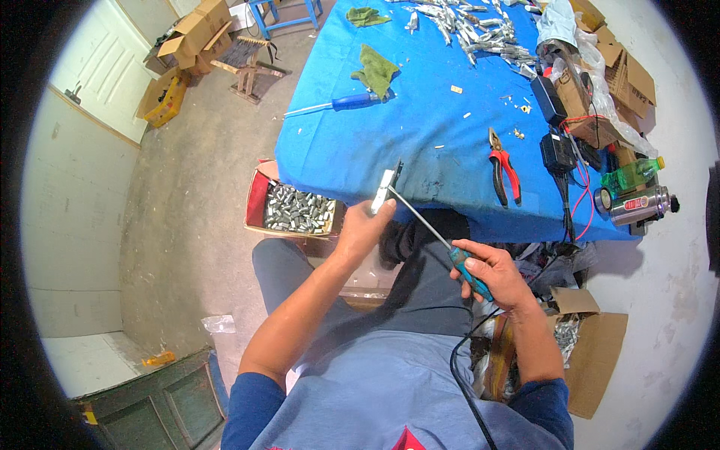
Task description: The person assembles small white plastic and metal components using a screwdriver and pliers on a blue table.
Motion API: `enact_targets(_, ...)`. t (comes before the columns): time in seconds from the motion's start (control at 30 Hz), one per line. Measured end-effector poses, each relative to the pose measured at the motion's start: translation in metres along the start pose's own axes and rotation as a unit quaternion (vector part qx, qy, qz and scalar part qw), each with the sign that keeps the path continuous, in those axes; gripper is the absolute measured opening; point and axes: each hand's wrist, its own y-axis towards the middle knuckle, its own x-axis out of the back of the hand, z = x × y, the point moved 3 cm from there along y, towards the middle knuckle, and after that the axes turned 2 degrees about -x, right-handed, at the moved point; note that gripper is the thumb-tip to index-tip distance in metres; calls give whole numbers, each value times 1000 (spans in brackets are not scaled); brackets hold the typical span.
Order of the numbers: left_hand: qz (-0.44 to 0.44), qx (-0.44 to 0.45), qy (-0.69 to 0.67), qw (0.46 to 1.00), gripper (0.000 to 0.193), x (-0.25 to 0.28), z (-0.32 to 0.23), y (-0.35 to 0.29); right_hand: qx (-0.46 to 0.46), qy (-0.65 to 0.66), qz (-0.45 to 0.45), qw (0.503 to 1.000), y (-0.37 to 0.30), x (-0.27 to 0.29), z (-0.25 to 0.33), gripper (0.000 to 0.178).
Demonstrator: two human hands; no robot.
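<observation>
Over the near edge of the blue-covered table, my left hand is closed on a small flat silver-and-white metal piece. A thin dark part stands up along its right side. My right hand wraps round the teal handle of a screwdriver. Its long shaft points up and left, and the tip meets or nearly meets the metal piece; I cannot tell which. Red-handled pliers lie to the right on the cloth. Farther left rests a blue-handled screwdriver.
A red box full of small metal pieces stands below the table's left corner. Green cloths and a pile of silver parts lie farther back. Black adapters, a green bottle and a steel flask line the right side.
</observation>
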Motion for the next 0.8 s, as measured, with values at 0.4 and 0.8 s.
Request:
enact_targets(0.4,9,37,-104,994,41,-4,5,8,-34,-40,-13,999,5,1,15,43)
enact_targets(0.8,-21,38,-29,999,50,-9,-2,14,100,-354,-75,927,5,-5,45,38)
